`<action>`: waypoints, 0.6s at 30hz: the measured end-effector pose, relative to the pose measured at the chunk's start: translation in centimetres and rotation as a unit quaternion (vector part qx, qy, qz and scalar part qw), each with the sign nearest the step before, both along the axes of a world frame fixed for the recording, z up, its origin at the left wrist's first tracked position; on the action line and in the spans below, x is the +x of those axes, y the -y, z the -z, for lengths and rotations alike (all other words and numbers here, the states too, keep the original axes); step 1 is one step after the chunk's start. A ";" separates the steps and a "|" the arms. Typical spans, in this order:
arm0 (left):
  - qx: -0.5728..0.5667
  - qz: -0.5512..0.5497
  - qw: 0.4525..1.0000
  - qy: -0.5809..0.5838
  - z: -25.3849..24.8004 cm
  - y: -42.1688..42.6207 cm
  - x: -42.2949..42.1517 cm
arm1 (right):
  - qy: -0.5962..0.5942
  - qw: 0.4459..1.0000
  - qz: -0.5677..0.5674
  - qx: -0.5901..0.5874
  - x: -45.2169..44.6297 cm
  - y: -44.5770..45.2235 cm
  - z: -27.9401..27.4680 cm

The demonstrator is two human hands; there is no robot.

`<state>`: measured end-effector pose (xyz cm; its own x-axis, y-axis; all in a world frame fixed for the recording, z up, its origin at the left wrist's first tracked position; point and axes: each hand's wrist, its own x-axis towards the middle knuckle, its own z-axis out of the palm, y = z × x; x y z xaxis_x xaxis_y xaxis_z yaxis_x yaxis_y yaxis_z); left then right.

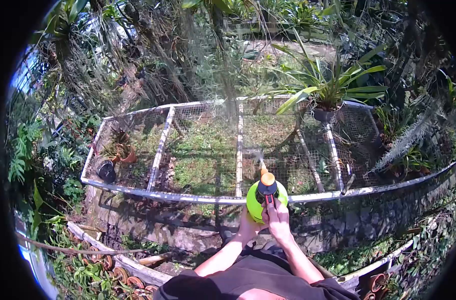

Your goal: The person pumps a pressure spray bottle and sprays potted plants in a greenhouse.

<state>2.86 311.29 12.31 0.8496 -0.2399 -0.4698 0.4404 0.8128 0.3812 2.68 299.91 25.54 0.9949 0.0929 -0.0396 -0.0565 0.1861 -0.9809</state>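
Observation:
A lime-green pump sprayer (253, 200) with a black head, an orange knob and an orange nozzle is held up in front of my body. My left hand (249, 227) is wrapped around the lower left side of its bottle. Behind the head, my right hand (277, 216) grips the black and red handle, with the thumb on top. The nozzle points away from me, and a fine whitish spray shows at its tip. Beyond the sprayer lies a white-framed wire mesh bench (239, 150); its near rail passes just beyond the bottle.
A long-leaved potted plant (328, 95) is at the bench's back right. A terracotta pot (130, 155) and a black pot (107, 171) are on the left. Hanging roots (173, 65) crowd the back. Stacked clay pots (120, 275) lie at lower left, near a pale rail (123, 260).

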 end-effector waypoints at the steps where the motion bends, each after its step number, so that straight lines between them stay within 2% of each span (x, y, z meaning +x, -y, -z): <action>1: -0.017 0.001 0.999 0.028 0.4 1.1 0.4 | 0.042 0.999 0.000 -0.013 -0.1 1.1 0.4; 4: -0.024 -0.016 0.998 0.057 -1.2 3.5 2.4 | 0.117 0.993 -0.009 -0.005 -0.5 3.7 -0.7; 6: 0.048 -0.062 0.991 0.105 -5.4 5.1 4.1 | 0.142 0.989 -0.013 -0.027 -0.4 5.0 -2.0; 7: 0.065 -0.055 0.990 0.116 -5.9 5.2 5.1 | 0.150 0.989 -0.008 -0.015 -0.3 5.5 -2.9; 12: 0.131 -0.021 0.981 0.144 -9.7 2.8 9.9 | 0.219 0.975 0.010 0.045 2.4 6.0 -6.3; 13: 0.126 -0.017 0.969 0.210 -11.5 2.5 10.7 | 0.222 0.973 0.016 0.054 3.4 5.7 -7.1; 14: 0.140 -0.030 0.967 0.209 -12.5 2.1 11.8 | 0.252 0.966 0.006 0.063 4.6 5.5 -7.8; 16: 0.168 -0.055 0.962 0.209 -14.0 1.3 14.5 | 0.239 0.969 -0.009 0.064 6.8 4.5 -9.3; 17: 0.090 -0.041 0.964 0.246 -15.0 0.8 15.9 | 0.248 0.967 -0.011 0.059 7.7 3.9 -10.0; 18: 0.153 -0.067 0.947 0.274 -15.8 0.7 17.0 | 0.262 0.963 -0.042 0.045 8.9 3.8 -10.1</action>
